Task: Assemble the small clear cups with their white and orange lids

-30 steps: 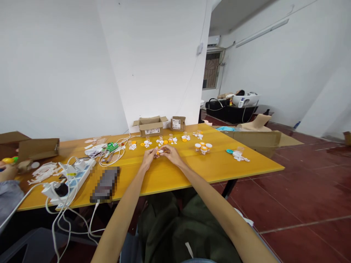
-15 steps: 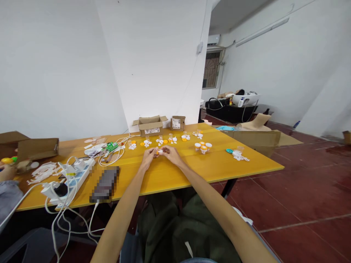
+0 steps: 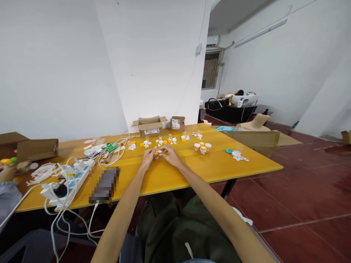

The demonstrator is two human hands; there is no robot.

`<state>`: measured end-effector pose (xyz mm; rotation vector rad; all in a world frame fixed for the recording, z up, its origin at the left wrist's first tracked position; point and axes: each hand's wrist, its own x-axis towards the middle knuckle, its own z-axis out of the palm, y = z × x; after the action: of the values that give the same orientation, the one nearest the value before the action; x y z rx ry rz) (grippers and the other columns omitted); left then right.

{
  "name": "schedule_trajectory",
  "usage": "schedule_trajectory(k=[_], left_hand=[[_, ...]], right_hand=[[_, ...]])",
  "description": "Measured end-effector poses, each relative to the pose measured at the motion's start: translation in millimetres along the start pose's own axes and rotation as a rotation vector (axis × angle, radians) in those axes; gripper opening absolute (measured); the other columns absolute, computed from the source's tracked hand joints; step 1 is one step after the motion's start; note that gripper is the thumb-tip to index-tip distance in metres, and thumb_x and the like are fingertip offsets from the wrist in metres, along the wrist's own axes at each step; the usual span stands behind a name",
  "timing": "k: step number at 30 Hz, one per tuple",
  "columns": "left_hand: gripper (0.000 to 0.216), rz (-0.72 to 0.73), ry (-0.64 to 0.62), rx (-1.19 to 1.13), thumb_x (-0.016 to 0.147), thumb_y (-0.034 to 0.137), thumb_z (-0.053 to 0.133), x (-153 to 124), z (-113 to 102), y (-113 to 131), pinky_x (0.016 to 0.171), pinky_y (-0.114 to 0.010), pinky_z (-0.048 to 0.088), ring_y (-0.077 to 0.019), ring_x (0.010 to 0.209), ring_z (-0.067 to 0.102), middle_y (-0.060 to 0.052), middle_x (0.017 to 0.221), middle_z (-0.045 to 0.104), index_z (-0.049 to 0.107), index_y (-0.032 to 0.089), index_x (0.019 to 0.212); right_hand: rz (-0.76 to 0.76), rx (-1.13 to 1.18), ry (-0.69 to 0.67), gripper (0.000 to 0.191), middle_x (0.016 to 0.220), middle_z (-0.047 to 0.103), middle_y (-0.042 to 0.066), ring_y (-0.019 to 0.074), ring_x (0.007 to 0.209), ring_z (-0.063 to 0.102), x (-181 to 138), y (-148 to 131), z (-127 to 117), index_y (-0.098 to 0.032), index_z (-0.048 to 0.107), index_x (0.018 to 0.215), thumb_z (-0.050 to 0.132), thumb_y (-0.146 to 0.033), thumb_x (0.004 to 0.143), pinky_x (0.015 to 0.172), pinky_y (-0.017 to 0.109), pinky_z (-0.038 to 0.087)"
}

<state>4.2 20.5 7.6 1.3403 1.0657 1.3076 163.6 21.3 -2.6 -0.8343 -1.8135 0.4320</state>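
Observation:
My left hand [image 3: 148,158] and my right hand [image 3: 170,155] meet over the middle of the yellow table [image 3: 175,173]. Both pinch a small orange and white plastic piece [image 3: 159,151] between their fingertips. Just beyond them lie several small white and orange parts [image 3: 160,140] in little groups. To the right stand three small jars with orange lids [image 3: 203,147].
An open cardboard box [image 3: 149,126] and a smaller one [image 3: 177,123] stand at the far edge. A white power strip with cables [image 3: 71,176] and a dark device [image 3: 104,184] lie at left. Another person's hand [image 3: 6,171] shows at the far left. Flat cardboard [image 3: 256,138] lies right.
My hands have stayed together on the small piece, with only slight finger movement. The view has shifted a little.

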Motion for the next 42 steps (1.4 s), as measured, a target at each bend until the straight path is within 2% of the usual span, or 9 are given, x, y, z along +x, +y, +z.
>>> schedule_trajectory(k=[4, 9, 15, 20, 23, 33, 37, 42], left_hand=[[0.048, 0.03, -0.004, 0.012, 0.067, 0.063, 0.079, -1.5, 0.7, 1.6, 0.057, -0.028, 0.052, -0.018, 0.057, 0.066, -0.005, 0.057, 0.066, 0.069, 0.016, 0.066], [0.049, 0.065, -0.027, 0.022, 0.066, 0.064, 0.079, -0.8, 0.4, 1.1, 0.058, -0.027, 0.052, -0.0177, 0.06, 0.065, -0.004, 0.056, 0.066, 0.071, 0.016, 0.069], [0.054, 0.104, -0.071, -0.004, 0.062, 0.064, 0.081, -1.0, -1.0, 1.8, 0.064, -0.029, 0.055, -0.0165, 0.066, 0.067, -0.006, 0.082, 0.075, 0.076, 0.017, 0.089], [0.045, 0.144, -0.098, -0.007, 0.064, 0.054, 0.084, -1.3, -2.4, 1.8, 0.075, -0.03, 0.056, -0.0202, 0.085, 0.069, -0.008, 0.098, 0.076, 0.076, 0.019, 0.092], [0.04, 0.15, -0.106, 0.002, 0.066, 0.048, 0.084, -0.2, -2.7, 0.4, 0.08, -0.032, 0.055, -0.0211, 0.09, 0.068, -0.008, 0.102, 0.076, 0.075, 0.02, 0.092], [0.036, 0.171, -0.113, 0.027, 0.065, 0.039, 0.085, -1.8, -2.8, 2.3, 0.089, -0.035, 0.052, -0.0228, 0.092, 0.069, -0.006, 0.096, 0.076, 0.076, 0.021, 0.095], [0.035, 0.163, -0.091, -0.006, 0.064, 0.041, 0.086, -1.4, -1.8, 2.3, 0.085, -0.035, 0.054, -0.0221, 0.09, 0.069, -0.007, 0.099, 0.076, 0.076, 0.02, 0.089], [0.039, 0.138, -0.071, -0.044, 0.063, 0.05, 0.085, -1.3, -1.0, 1.8, 0.075, -0.033, 0.057, -0.021, 0.082, 0.069, -0.007, 0.087, 0.076, 0.075, 0.017, 0.082]], right_hand=[[0.075, 0.06, 0.014, 0.006, 0.082, 0.071, 0.002, 0.018, 0.077, 0.065, 0.2, -2.8, 2.0, -0.021, 0.067, 0.081, 0.07, -0.022, 0.076, 0.071, 0.03, 0.052], [0.149, 0.108, 0.025, 0.01, 0.074, 0.071, 0.001, 0.017, 0.068, 0.065, -0.3, -2.4, 3.6, -0.02, 0.067, 0.077, 0.07, -0.03, 0.079, 0.067, 0.028, 0.051], [0.172, 0.052, 0.014, 0.019, 0.075, 0.074, 0.002, 0.017, 0.069, 0.066, -0.1, 3.9, 1.4, -0.02, 0.069, 0.078, 0.068, -0.038, 0.084, 0.066, 0.027, 0.049], [0.225, -0.05, -0.042, 0.029, 0.068, 0.071, 0.001, 0.0175, 0.066, 0.065, 0.8, 7.5, -2.2, -0.021, 0.069, 0.072, 0.061, -0.043, 0.09, 0.065, 0.027, 0.046], [0.258, -0.079, -0.058, 0.038, 0.061, 0.068, 0.001, 0.0179, 0.063, 0.064, 1.3, 9.2, -2.5, -0.021, 0.065, 0.065, 0.056, -0.046, 0.093, 0.064, 0.027, 0.045], [0.296, -0.029, -0.076, 0.052, 0.052, 0.062, 0.001, 0.0178, 0.056, 0.062, 2.3, 16.3, 0.0, -0.021, 0.062, 0.061, 0.045, -0.054, 0.097, 0.06, 0.026, 0.044], [0.283, -0.004, -0.06, 0.048, 0.054, 0.062, 0.0, 0.0169, 0.054, 0.06, 1.9, 15.4, 0.1, -0.022, 0.062, 0.064, 0.046, -0.054, 0.096, 0.059, 0.026, 0.044], [0.198, 0.003, -0.027, 0.034, 0.063, 0.064, -0.001, 0.0162, 0.061, 0.06, 0.3, 12.7, 1.7, -0.022, 0.065, 0.073, 0.056, -0.048, 0.091, 0.061, 0.026, 0.044]])
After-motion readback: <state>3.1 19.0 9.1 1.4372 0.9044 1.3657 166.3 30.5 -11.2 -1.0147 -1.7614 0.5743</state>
